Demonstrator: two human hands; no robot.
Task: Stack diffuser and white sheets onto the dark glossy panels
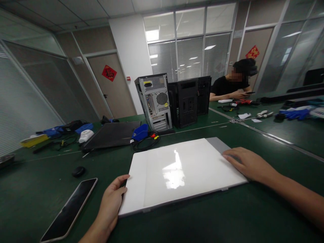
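Note:
A wide white panel [192, 162] with a glossy sheet on top lies before me, light glaring off its middle. Grey backing [218, 143] shows past its far right corner, and small tabs stick out along the near edge. My left hand [112, 199] pinches the panel's left edge between thumb and fingers. At the right edge, my right hand [243, 163] closes on the panel's rim, fingertips over the top surface; the underside of its grip is hidden. Left of my left hand, a phone [72, 207] lies screen up beside a small round black object [78, 171].
An opened computer case [158, 101] and black case parts [188, 103] stand behind the panel. A dark flat panel [112, 135], a blue object [140, 132] and cables lie nearer. Across the green table [278, 209] sits a person [227, 84]; pliers [263, 114] and blue gloves [297, 113] lie right.

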